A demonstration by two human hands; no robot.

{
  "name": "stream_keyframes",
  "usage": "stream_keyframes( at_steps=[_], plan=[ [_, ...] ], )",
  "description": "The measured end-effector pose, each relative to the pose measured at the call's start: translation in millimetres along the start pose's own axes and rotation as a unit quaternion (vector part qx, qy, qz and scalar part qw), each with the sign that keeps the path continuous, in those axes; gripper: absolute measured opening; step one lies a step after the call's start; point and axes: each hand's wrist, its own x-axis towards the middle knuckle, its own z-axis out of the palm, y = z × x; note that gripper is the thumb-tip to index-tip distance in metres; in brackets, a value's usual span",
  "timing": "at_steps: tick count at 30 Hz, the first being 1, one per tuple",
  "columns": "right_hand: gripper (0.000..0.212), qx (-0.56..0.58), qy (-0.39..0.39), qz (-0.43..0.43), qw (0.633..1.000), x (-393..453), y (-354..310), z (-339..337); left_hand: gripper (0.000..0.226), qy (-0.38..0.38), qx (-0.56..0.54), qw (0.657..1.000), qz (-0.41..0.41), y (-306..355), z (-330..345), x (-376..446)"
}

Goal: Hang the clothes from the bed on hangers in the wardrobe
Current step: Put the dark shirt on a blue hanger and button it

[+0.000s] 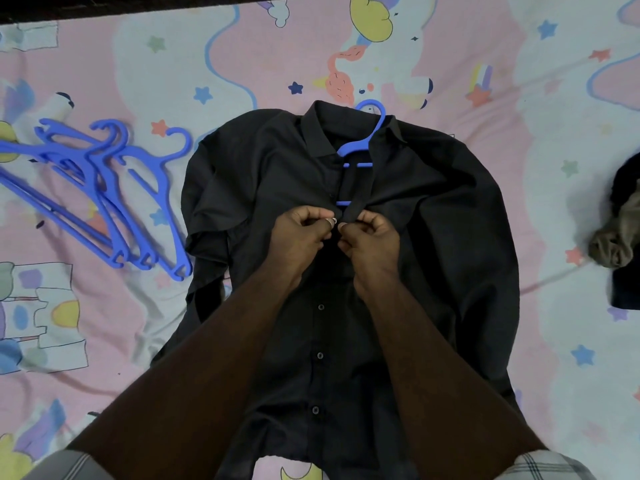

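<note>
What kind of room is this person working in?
Probably a bedroom: a dark shirt lies spread on a bed sheet printed with cartoon stars and clouds, with spare blue hangers piled beside it.

No legible text or labels anywhere.

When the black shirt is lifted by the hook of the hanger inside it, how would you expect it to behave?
The black shirt is probably floppy: it creases and its sleeves lie folded on the bedsheet, so they should drop and swing. The blue hanger looks rigid, so the shoulders likely hold. With the collar still open, one side might slip.
</note>
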Motion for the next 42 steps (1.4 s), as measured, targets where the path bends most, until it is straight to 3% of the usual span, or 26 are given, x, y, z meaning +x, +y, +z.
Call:
stream_keyframes(
  at_steps=[10, 19, 25, 29, 36, 42],
  plan=[
    [0.027, -0.196, 0.052, -0.102, 0.974, -11.8, 0.8, 3.9, 0.008, 0.02, 0.024, 0.999, 0.033, -1.0, -1.4, -11.4],
    [0.015, -0.295, 0.023, -0.194, 0.935, -28.7, -4.7, -2.1, 0.01, 0.018, 0.003, 1.0, 0.018, 1.1, -4.3, -14.2],
    [0.018, -0.298, 0.014, -0.189, 0.936, -26.7, -7.4, -3.0, 0.017, -0.025, -0.02, 0.999, -0.008, 3.0, -10.6, -19.4],
    [0.023, -0.301, 0.003, -0.183, 0.936, -28.7, -5.1, -3.0, 0.006, -0.01, 0.013, 1.0, 0.002, 5.0, -10.2, -20.7],
    [0.014, -0.314, -0.01, -0.203, 0.927, -29.1, -2.1, -4.1, 0.01, -0.025, 0.031, 0.999, 0.006, 5.4, -16.8, -18.2],
    [0.022, -0.307, -0.01, -0.186, 0.933, -25.8, -3.1, -1.9, 0.011, -0.005, 0.095, 0.995, 0.03, 6.6, -14.3, -15.8]
  ],
)
